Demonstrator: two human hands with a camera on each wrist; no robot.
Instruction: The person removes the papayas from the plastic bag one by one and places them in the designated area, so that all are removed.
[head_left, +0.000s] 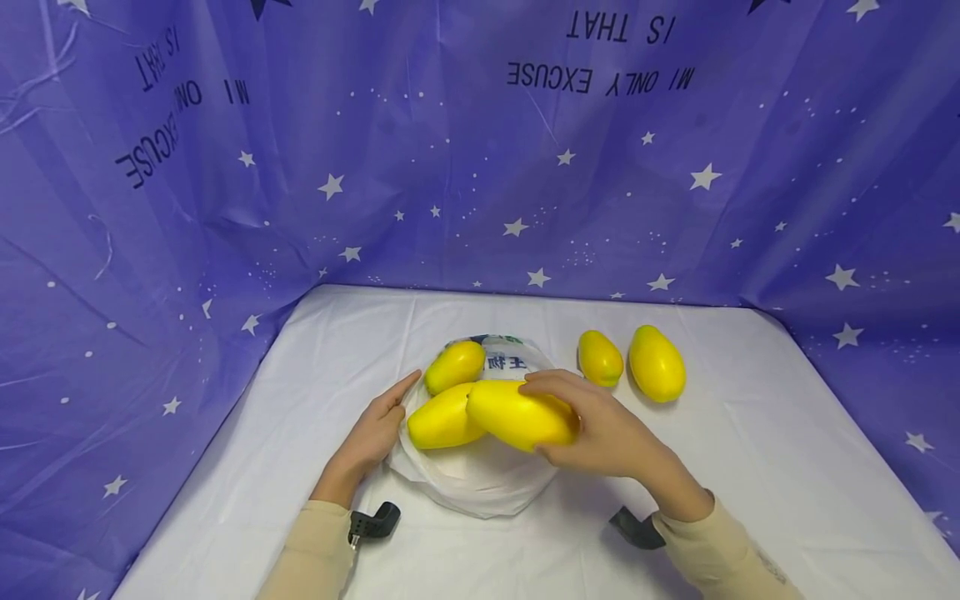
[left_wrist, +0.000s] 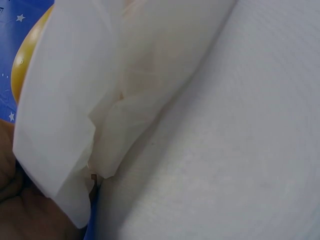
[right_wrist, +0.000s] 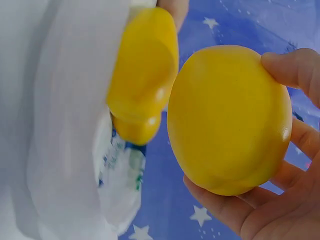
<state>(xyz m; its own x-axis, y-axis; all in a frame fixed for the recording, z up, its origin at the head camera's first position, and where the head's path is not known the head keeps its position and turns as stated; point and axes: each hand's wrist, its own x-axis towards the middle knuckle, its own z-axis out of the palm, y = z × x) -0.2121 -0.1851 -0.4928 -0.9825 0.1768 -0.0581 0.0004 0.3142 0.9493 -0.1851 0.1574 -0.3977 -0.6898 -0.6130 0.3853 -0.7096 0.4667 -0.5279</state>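
A mango (head_left: 520, 414) was held in the right hand (head_left: 611, 433), fingers curled round it, over the bag (head_left: 480, 483) on the bench (head_left: 750, 467). The bag's edge was touched by the left hand (head_left: 372, 433), its fingers straight. Two mangoes (head_left: 450, 392) lay in the bag.

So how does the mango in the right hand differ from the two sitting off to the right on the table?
The held mango is gripped by the right hand over the white plastic bag; the two loose mangoes rest untouched on the white table. The held one lies crosswise; the loose pair point away from the camera. All are yellow and smooth.
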